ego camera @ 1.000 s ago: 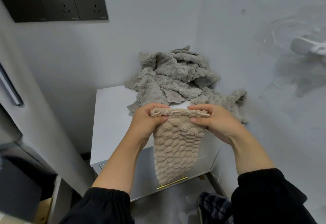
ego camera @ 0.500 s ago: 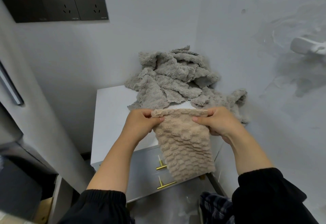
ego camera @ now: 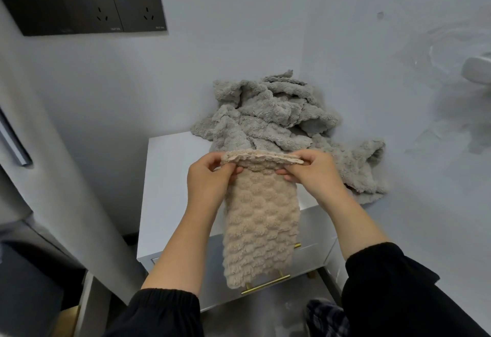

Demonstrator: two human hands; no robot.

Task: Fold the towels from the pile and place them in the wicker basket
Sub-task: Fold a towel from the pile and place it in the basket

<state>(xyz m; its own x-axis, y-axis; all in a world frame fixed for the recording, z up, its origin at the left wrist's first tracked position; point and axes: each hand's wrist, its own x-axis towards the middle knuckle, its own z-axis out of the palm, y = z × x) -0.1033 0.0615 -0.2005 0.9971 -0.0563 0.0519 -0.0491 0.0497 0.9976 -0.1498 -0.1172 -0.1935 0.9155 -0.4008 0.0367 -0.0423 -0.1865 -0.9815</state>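
A beige textured towel (ego camera: 260, 227) hangs folded lengthwise in front of me, its top edge held level above the cabinet. My left hand (ego camera: 210, 180) pinches the top left corner. My right hand (ego camera: 313, 173) pinches the top right corner. Behind them a pile of grey towels (ego camera: 276, 118) lies heaped in the back right corner of the white cabinet top (ego camera: 170, 177). No wicker basket is in view.
The cabinet has drawers with gold handles (ego camera: 265, 285) below the hanging towel. Grey walls close in behind and on the right. Black wall sockets (ego camera: 111, 4) sit at upper left. A grey panel (ego camera: 53, 150) stands to the left. A white fixture (ego camera: 475, 68) juts from the right wall.
The towel's lower end swung right and has come back to hang straight down. Both hands stay on the top edge, slightly closer together.
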